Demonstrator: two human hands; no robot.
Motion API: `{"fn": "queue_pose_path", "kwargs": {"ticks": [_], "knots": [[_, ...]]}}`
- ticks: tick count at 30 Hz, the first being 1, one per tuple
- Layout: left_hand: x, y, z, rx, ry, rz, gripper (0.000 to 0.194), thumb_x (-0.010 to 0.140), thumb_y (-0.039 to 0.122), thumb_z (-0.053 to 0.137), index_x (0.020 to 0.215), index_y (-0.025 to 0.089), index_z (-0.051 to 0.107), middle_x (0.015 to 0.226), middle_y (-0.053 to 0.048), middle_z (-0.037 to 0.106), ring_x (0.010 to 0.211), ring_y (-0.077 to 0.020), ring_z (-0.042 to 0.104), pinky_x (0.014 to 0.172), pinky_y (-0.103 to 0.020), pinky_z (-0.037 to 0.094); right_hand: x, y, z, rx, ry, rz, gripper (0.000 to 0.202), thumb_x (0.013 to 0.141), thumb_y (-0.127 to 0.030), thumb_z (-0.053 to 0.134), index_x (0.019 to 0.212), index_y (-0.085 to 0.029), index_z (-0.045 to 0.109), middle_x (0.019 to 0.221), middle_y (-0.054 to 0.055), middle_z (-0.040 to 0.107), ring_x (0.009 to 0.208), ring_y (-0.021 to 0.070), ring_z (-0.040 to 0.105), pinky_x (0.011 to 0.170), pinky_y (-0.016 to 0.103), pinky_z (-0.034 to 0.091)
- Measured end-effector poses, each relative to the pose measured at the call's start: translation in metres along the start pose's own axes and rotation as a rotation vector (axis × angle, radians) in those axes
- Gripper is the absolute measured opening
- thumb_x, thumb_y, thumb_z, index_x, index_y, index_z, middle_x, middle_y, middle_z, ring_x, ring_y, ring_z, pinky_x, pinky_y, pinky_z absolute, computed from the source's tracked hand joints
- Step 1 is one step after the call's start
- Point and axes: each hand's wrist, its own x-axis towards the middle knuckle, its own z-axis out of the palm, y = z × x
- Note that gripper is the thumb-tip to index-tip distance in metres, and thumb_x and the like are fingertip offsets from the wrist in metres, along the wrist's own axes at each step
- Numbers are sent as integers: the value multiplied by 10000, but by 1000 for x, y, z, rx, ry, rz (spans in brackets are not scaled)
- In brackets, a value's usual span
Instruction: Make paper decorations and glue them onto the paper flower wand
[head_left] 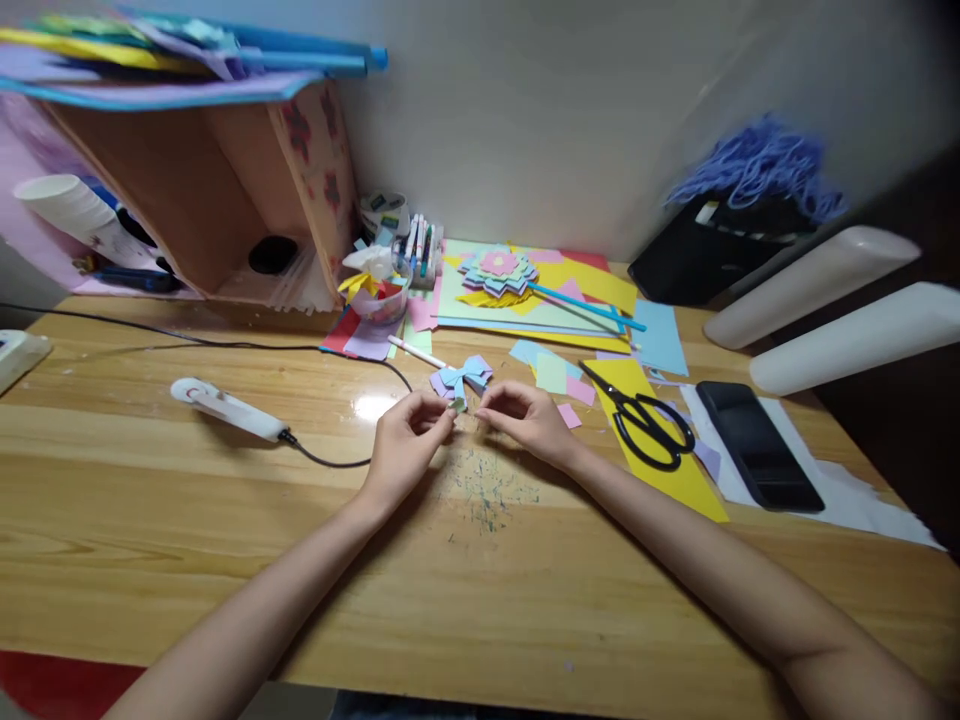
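Note:
My left hand is closed in a pinch on a small pale green paper piece. Close beside it, my right hand also pinches thumb against fingers; whatever is between them is too small to make out. Just beyond the fingertips lies a blue and purple paper bow. A white pen rests behind the bow on the left. Paper scraps in blue, green and pink lie to the right of the bow. Black-handled scissors sit on a yellow paper sheet.
At left a white corded glue gun lies near a wooden box topped with coloured paper. A layered paper flower with a blue stem lies on stacked sheets at the back. To the right are a black phone and white rolls.

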Motion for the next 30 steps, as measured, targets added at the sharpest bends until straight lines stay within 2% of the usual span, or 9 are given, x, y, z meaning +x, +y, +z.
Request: {"fn": "queue_pose_path", "kwargs": {"ticks": [7, 10, 13, 16, 17, 21, 23, 27, 30], "knots": [[3, -2, -5, 54, -13, 4, 218, 758, 355, 636, 795, 143, 598, 734, -28, 647, 655, -141, 627, 630, -236, 492, 50, -75, -45, -145, 473, -498, 135, 769, -309, 663, 741, -202, 586, 706, -1, 584, 671, 126, 548, 644, 272, 460], [3, 0, -6, 34, -14, 20, 226, 771, 374, 617, 814, 152, 602, 779, -38, 658, 683, -158, 639, 630, -252, 503, 89, -94, -42, -144, 584, -583, 156, 811, -364, 606, 789, -213, 570, 743, 11, 571, 681, 130, 544, 659, 275, 461], [0, 5, -5, 45, -8, 54, 220, 779, 377, 606, 802, 159, 605, 779, -36, 658, 666, -161, 643, 607, -253, 505, 137, -89, -18, -299, 422, -549, 158, 863, -333, 529, 841, -202, 614, 825, 45, 600, 751, 153, 550, 718, 298, 458], [-3, 8, -4, 82, 11, 103, 205, 778, 367, 605, 789, 163, 612, 767, -34, 655, 664, -166, 646, 596, -253, 511, 172, -75, 7, -618, -11, -495, 137, 797, -174, 592, 896, -205, 681, 965, 79, 630, 905, 203, 544, 816, 350, 427], [-4, 9, -4, 93, 16, 118, 199, 781, 363, 601, 789, 164, 613, 769, -34, 656, 667, -167, 647, 599, -256, 516, 176, -72, 11, -671, -74, -480, 192, 783, -134, 592, 934, -207, 687, 1003, 88, 632, 942, 214, 538, 842, 364, 412], [-3, 7, -6, 135, 45, 165, 172, 785, 335, 592, 790, 168, 634, 780, -41, 670, 656, -170, 645, 606, -273, 533, 151, -64, 7, -625, 27, -407, 174, 847, -246, 536, 839, -163, 688, 895, 99, 656, 885, 216, 554, 819, 361, 402], [-3, 7, -8, 161, 72, 193, 146, 778, 307, 597, 791, 172, 650, 783, -43, 677, 674, -176, 647, 620, -282, 539, 121, -60, 0, -526, 39, -224, 379, 890, -417, 444, 743, -143, 661, 699, 67, 636, 693, 183, 566, 680, 320, 419], [-3, 8, -12, 265, 100, 345, 84, 778, 209, 583, 783, 186, 664, 821, -48, 680, 779, -181, 645, 724, -300, 526, 62, -49, -5, -211, -318, 262, 545, 836, -605, 411, 731, -124, 644, 616, 38, 610, 518, 110, 501, 527, 251, 394], [-4, 10, -15, 346, 86, 502, 117, 778, 147, 566, 790, 203, 667, 877, -54, 674, 869, -184, 628, 802, -313, 497, 36, -44, -1, -25, -429, 370, 465, 769, -587, 546, 789, -131, 633, 702, 36, 625, 555, 98, 525, 528, 231, 411]]}}
